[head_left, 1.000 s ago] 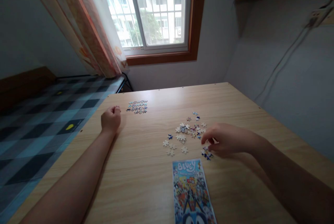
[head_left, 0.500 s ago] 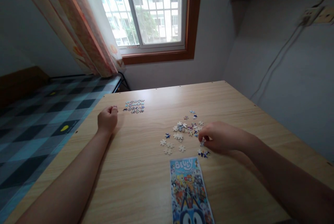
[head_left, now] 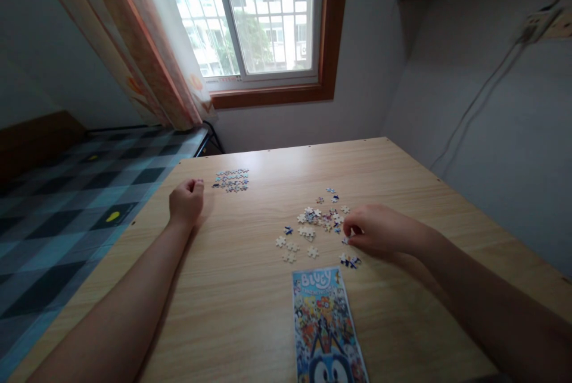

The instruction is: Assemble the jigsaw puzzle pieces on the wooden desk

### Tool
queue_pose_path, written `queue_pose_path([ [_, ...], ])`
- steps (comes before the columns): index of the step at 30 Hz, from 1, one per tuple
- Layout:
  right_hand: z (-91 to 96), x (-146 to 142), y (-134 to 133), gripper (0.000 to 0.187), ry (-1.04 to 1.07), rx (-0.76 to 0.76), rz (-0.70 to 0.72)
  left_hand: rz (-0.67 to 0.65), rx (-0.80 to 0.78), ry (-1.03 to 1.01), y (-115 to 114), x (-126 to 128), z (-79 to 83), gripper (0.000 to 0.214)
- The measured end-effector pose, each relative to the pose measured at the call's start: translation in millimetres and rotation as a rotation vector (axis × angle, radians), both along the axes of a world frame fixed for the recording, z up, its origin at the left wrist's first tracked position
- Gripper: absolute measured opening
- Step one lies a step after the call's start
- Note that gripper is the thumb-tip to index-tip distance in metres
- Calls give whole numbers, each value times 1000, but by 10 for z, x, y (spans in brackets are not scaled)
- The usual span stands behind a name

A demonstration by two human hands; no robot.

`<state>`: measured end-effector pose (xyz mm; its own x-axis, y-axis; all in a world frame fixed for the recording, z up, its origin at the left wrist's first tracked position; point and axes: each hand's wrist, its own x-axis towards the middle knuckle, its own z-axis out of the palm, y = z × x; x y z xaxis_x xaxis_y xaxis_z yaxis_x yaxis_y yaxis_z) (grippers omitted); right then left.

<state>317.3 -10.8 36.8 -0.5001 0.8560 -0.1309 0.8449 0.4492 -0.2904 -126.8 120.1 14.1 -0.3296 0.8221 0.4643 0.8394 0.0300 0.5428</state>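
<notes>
My right hand (head_left: 379, 231) rests on the wooden table (head_left: 250, 287) with its fingers curled in a pinch at the right edge of a scatter of loose puzzle pieces (head_left: 315, 222). What the fingertips hold is too small to see. A few joined pieces (head_left: 349, 261) lie just in front of that hand. My left hand (head_left: 186, 201) lies as a loose fist on the table, close to a small assembled patch of puzzle (head_left: 231, 180). A colourful Bluey picture sheet (head_left: 326, 326) lies flat near the front edge.
A bed with a blue checked cover (head_left: 67, 210) runs along the table's left side. A barred window (head_left: 254, 19) and a patterned curtain (head_left: 134, 43) are behind. A grey wall with a cable (head_left: 473, 103) stands close on the right.
My right hand has shifted slightly away from me, off the few joined pieces and toward the loose scatter. The left hand has stayed put; the view shifted a little.
</notes>
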Motion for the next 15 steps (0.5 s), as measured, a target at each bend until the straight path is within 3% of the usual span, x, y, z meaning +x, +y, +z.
queue_pose_path([
  [9, 14, 56, 35, 6, 128, -94, 79, -46, 28, 106, -49, 21, 9, 31],
  [15, -59, 87, 166, 11, 300, 267, 15, -256, 174, 363, -252, 342, 313, 32],
])
